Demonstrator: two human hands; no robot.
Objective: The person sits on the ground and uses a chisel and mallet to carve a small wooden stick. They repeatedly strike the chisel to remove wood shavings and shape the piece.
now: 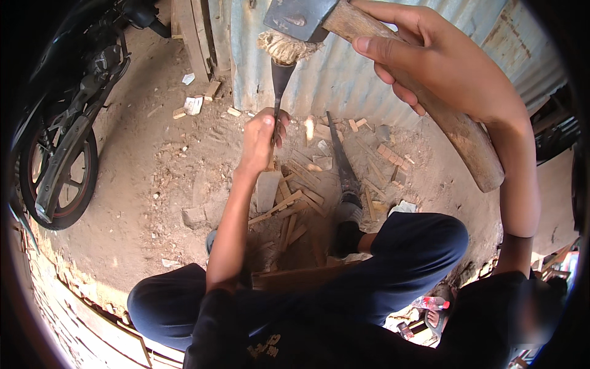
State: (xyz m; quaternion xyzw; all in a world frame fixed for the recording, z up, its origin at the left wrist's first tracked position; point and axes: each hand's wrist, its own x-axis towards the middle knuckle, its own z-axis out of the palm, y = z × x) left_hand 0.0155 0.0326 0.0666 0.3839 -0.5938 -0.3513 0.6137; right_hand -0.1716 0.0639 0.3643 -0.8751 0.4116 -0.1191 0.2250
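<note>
My left hand [261, 138] is closed round the dark metal shaft of what looks like a socket chisel [282, 80]. Its upper end widens into a cone, topped by a frayed, mushroomed wooden butt [286, 48]. In my raised right hand [430, 61], the fingers grip the worn wooden handle of a hammer [458, 132]. The grey steel hammer head [298, 17] is right at the frayed butt; whether they touch I cannot tell. The chisel's lower end is hidden behind my left hand.
Several wood offcuts [298, 200] litter the dirt floor between my legs. A dark metal bar [339, 150] slants down toward my shoe [349, 212]. Corrugated metal sheeting [344, 80] stands ahead, a motorcycle [67, 147] at left. A bottle [430, 302] and another person's foot [435, 320] show lower right.
</note>
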